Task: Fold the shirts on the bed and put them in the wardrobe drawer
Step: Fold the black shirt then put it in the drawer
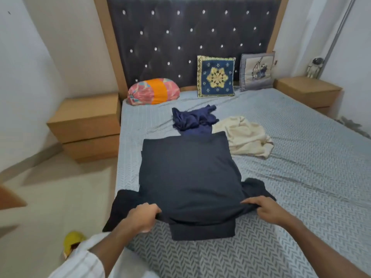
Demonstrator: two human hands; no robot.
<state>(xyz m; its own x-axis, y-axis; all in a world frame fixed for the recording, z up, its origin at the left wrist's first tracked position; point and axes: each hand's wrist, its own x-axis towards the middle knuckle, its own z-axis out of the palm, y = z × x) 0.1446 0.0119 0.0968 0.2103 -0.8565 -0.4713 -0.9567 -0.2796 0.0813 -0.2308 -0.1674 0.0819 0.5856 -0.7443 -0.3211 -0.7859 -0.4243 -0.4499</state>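
Folding the first shirt: dark navy shirt (pixel 190 177) spread flat on the bed (pixel 301 177).

The left hand (pixel 143 216) and right hand (pixel 265 209) each grip a near corner of it. The next move looks like a fold away from the hands; beyond them lie a crumpled blue shirt (pixel 192 119) and a cream shirt (pixel 245 137), unfolded. Left of the left hand the mattress edge is close; open bedding lies right.

The spread dark navy cotton shirt (pixel 188 177) hides the near part of the crumpled blue shirt (pixel 193 119) and one edge of the rumpled cream shirt (pixel 246 136), while the frame's bottom crops the patterned grey bed (pixel 301 157).
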